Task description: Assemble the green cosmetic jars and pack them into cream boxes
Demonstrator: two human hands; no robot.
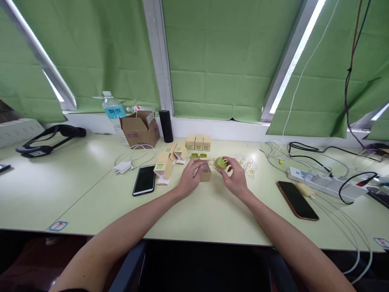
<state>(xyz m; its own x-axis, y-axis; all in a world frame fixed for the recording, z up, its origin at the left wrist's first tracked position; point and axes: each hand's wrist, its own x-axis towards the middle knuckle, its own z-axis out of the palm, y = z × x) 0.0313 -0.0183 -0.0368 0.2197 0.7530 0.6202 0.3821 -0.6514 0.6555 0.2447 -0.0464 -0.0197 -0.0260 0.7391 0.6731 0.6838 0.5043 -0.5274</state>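
Observation:
My left hand (191,178) has its fingers and thumb closed on the left side of a small open cardboard box (206,176) standing on the table. Between the fingertips of my right hand (235,177) is a small rounded green case with a yellow ring (221,163), held just above and right of the box. Behind the box lie two flat green pieces (198,155). Several small clear plastic pieces with yellow parts (249,165) rest beyond my right hand. Left of my left hand stand several opened cartons with green labels (163,166).
Three closed cartons (199,142) stand in a row at the back. A phone (144,180) lies on the left, another phone (297,200) on the right near a power strip (325,182) with cables. A brown cardboard box (140,129), water bottle (114,113) and black cylinder (165,126) stand at the back left.

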